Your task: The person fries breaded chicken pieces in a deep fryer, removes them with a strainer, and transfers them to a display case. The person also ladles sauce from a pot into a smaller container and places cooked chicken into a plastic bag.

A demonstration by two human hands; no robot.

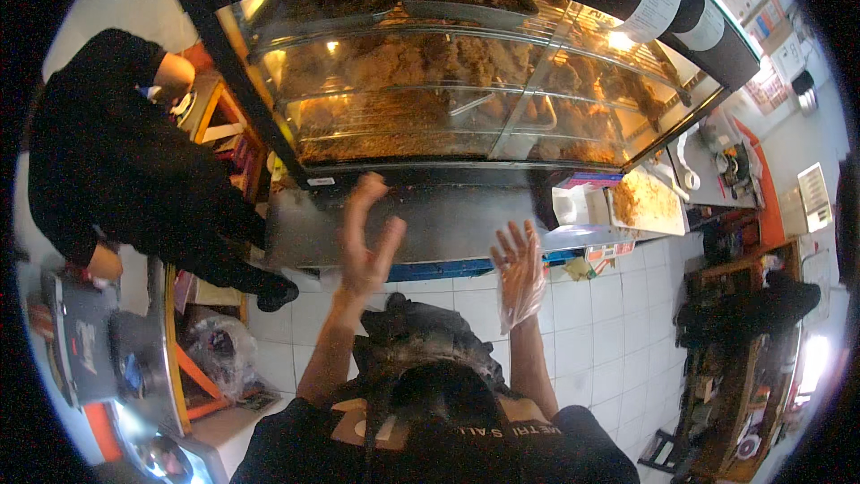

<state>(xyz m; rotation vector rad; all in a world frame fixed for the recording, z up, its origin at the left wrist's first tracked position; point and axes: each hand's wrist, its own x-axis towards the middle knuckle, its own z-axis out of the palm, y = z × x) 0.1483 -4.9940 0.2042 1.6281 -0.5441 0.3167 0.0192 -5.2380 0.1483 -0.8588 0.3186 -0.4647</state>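
Note:
My bare left hand [368,238] is raised over the near side of a grey counter [443,218], slightly blurred, with thumb and fingers apart and nothing in it. To its right, my right hand [521,275] wears a clear plastic glove [526,289]. Its fingers are spread, and it appears in front of the counter's front edge, holding nothing. Beyond both hands stands a lit glass display cabinet [430,165] with wire racks. Brown, crumb-coated fried food pieces [470,57] fill its shelves.
At the counter's right are a white container [568,205] and a crumb-covered board [645,202]. A person in dark clothes [114,141] stands at the left. Wooden shelving [732,376] runs along the right. A plastic bag [222,349] sits at lower left. White tiles [598,336] cover the floor.

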